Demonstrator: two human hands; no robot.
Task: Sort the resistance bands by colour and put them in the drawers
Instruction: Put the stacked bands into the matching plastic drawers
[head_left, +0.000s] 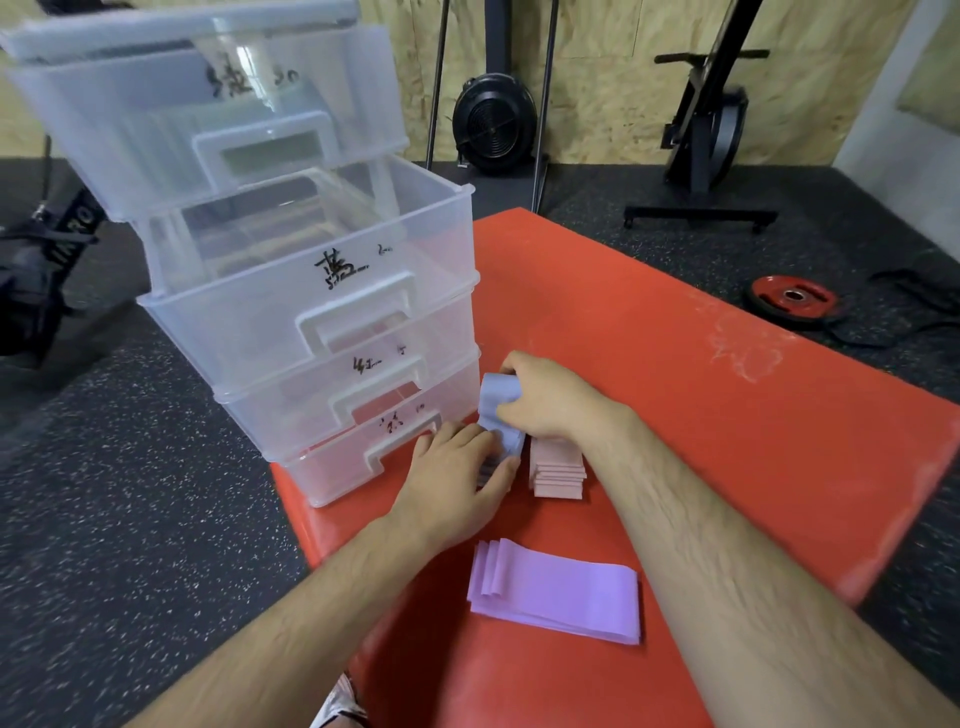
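In the head view, the person is gathering the bundle of pale blue flat rubber resistance bands (497, 402) just in front of the stack of translucent plastic drawers (322, 322). To do this step well, the whole bundle probably needs squaring into one tidy fold, so that no loose end is trailing when it is being lifted up and away from the hands into the pulled-out drawer with a handwritten label (291, 249). The right hand (550, 400) is curling its fingers round the upper fold of the blue bundle and grasping it. The left hand (457, 467), just below and to its left, is lying over the lower part of the same bundle, fingers only lightly bent and thumb pressing against the edge, so it is holding the bundle too. The pile of folded pink flat bands (558, 470) is sitting beneath the right wrist on the red padded surface (675, 364), and the pile of lilac flat bands (558, 592) is lying nearer the person, between the forearms.
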